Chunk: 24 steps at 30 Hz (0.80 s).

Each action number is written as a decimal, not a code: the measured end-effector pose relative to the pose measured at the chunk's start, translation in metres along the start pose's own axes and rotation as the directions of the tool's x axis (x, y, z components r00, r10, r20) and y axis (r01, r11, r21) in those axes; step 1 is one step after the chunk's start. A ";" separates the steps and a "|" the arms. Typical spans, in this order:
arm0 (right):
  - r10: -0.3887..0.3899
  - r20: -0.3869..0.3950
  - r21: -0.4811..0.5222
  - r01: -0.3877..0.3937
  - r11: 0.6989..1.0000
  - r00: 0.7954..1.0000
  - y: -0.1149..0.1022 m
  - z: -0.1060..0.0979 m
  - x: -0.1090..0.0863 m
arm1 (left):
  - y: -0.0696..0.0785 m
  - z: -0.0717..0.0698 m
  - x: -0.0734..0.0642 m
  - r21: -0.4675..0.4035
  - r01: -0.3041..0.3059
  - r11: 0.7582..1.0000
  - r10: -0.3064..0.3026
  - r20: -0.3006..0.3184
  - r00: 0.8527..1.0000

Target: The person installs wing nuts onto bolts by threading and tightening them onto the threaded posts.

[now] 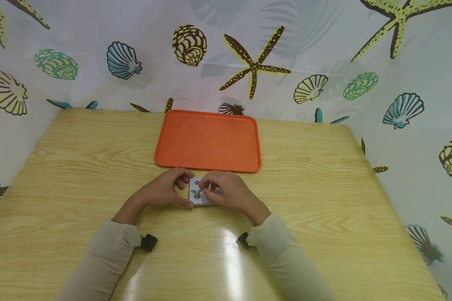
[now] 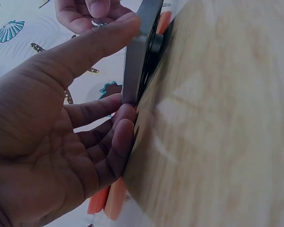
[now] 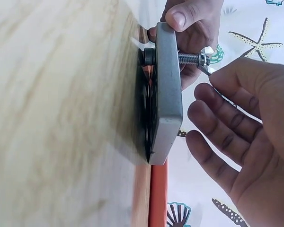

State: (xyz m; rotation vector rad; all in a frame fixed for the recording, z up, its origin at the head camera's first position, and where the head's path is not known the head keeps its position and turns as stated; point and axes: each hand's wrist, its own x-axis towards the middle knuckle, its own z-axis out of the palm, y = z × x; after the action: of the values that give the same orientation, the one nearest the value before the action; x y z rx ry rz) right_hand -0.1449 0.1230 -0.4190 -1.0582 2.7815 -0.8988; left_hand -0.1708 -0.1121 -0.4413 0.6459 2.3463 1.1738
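A small grey metal plate (image 1: pixel 205 200) with holes lies just in front of the orange tray. My left hand (image 1: pixel 163 190) holds its left side, thumb at the near corner and fingers at the far one. A threaded bolt (image 3: pixel 187 58) stands up through the plate, its dark head (image 3: pixel 149 56) beneath. On the bolt's upper end sits a wing nut (image 3: pixel 203 60). Thumb and forefinger of my right hand (image 1: pixel 231 192) pinch a wing of this nut, while the other fingers curl loosely beside the plate. Part of the plate's right side is hidden under the right hand.
The orange tray (image 1: pixel 209 142) lies at the back of the wood-grained table (image 1: pixel 316 179). A white cloth (image 1: pixel 154 25) printed with shells and starfish hangs behind and around the table. Dark wrist cameras (image 1: pixel 149 242) sit below both sleeves.
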 end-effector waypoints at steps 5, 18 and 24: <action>-0.042 -0.007 0.003 0.042 0.999 0.999 0.000 0.000 0.001 | -0.001 0.000 0.000 0.009 -0.004 1.000 0.004 -0.003 1.000; -0.092 0.023 -0.008 0.092 0.996 0.995 -0.003 0.001 0.001 | 0.001 0.000 -0.001 -0.003 0.006 1.000 -0.006 0.005 1.000; -0.041 0.039 -0.022 0.042 0.999 0.998 -0.004 0.000 0.000 | 0.001 0.000 -0.001 -0.001 0.004 1.000 -0.004 0.001 1.000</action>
State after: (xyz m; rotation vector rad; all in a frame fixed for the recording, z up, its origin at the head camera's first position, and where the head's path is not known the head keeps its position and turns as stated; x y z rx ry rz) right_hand -0.1424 0.1208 -0.4165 -1.1284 2.7548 -0.8431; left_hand -0.1695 -0.1119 -0.4401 0.6410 2.3455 1.1726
